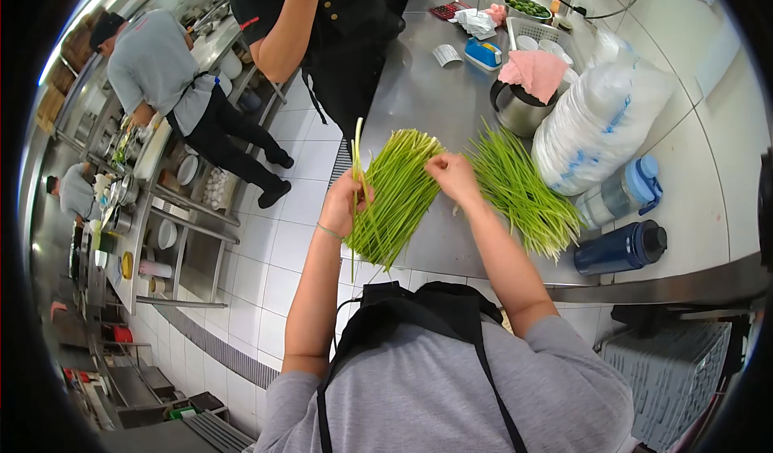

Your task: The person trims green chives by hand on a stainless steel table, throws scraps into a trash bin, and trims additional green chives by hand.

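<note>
My left hand (345, 203) is closed around a few long, thin green stalks (357, 143), which stick up above the fist and hang below it. Beneath and beside it, a thick pile of the same kind of stalks (400, 187) lies on the steel table. At the pile's right edge, near its pale cut ends, my right hand (453, 176) has its fingertips pinched together; what is between them is too small to make out. Just right of that hand spreads a second pile of green stalks (522, 187).
Behind the second pile stand a steel jug (515, 113) with a pink cloth (533, 74), bagged white containers (600, 119), a clear bottle (616, 191) and a dark blue bottle (616, 248). A person in black (346, 42) stands at the table's far left side.
</note>
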Available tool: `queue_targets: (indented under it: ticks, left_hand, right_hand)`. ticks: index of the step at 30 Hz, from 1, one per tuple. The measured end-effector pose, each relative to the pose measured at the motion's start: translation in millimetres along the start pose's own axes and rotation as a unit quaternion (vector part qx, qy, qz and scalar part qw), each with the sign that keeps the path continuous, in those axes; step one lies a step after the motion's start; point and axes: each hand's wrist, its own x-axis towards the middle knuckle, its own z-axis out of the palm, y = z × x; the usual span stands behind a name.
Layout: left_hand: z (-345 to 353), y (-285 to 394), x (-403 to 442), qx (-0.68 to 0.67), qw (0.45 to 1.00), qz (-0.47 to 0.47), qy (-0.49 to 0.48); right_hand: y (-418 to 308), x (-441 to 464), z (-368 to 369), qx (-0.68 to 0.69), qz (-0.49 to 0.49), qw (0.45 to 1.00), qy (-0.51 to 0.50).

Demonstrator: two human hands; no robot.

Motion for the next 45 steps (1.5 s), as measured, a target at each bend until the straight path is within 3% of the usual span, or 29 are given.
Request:
queue_targets:
  ticks: [2,5,7,9,10,12,14,16,18,19,21,25,27,28,30,36,40,42,45]
  left_hand:
    - [-6.3,-5.9,5.2,-0.007,1.0,0.001,0.026]
    - [-10.1,-8.2,10.7,-0.036,0.999,-0.016,0.029]
    - [-4.5,-7.8,9.5,0.056,0.997,-0.023,0.04]
    - [3.4,-6.4,7.4,0.112,0.992,-0.013,0.055]
    - [6.4,-5.8,7.0,0.168,0.983,-0.006,0.068]
    - [2.6,-13.5,14.1,0.218,0.972,0.033,0.084]
    - [4.0,-13.4,16.7,0.363,0.912,0.126,0.141]
    - [6.9,-11.9,21.1,0.38,0.902,0.129,0.159]
    - [7.8,-18.2,32.9,0.335,0.864,0.34,0.157]
    - [10.0,-15.8,33.0,0.334,0.865,0.342,0.153]
    - [14.3,-8.7,30.5,0.24,0.949,0.169,0.114]
    - [35.4,-14.0,44.2,0.184,0.97,0.112,0.115]
    - [42.1,-14.3,46.4,0.175,0.984,-0.006,0.013]
    - [42.4,-11.3,47.1,0.174,0.985,-0.006,0.012]
    - [40.9,-4.7,47.4,0.231,0.966,-0.096,-0.059]
    - [49.5,3.0,33.7,0.093,0.986,-0.131,-0.038]
    - [42.2,-2.2,33.1,0.113,0.985,-0.113,-0.063]
    - [43.1,-4.7,32.5,0.214,0.974,-0.071,-0.038]
    - [43.4,-4.0,31.0,0.188,0.979,-0.075,-0.021]
  right_hand:
    - [-1.9,17.6,7.3,0.034,0.045,0.993,0.1]
    - [3.8,36.0,12.0,-0.029,0.087,0.992,0.092]
    - [8.6,42.7,18.0,-0.033,0.107,0.99,0.087]
    - [5.1,42.1,20.9,0.171,0.159,0.969,0.078]
    - [0.2,39.1,17.2,0.171,0.158,0.969,0.077]
    - [-14.2,30.0,2.4,0.327,0.192,0.925,0.01]
    - [-26.4,22.0,-7.8,0.355,0.172,0.919,-0.004]
    - [-33.5,16.2,-13.8,0.384,0.152,0.911,-0.015]
    - [-36.9,12.2,-19.1,0.453,0.155,0.878,-0.011]
    - [-38.4,10.7,-21.3,0.453,0.153,0.878,-0.007]
    - [-40.9,8.8,-23.9,0.478,0.144,0.867,-0.001]
    - [-39.6,6.5,-25.0,0.491,0.135,0.861,0.007]
    - [-41.1,3.8,-26.1,0.489,0.135,0.862,0.009]
    - [-41.6,2.9,-26.8,0.488,0.135,0.862,0.009]
    - [-41.9,0.4,-27.3,0.494,0.138,0.858,-0.001]
    - [-37.6,-7.0,-24.0,0.538,0.124,0.833,-0.032]
    - [-33.2,-8.9,-19.1,0.539,0.137,0.831,-0.021]
    - [-33.5,-9.3,-18.7,0.535,0.134,0.834,-0.018]
    - [-36.5,-10.2,-18.2,0.544,0.13,0.828,-0.018]
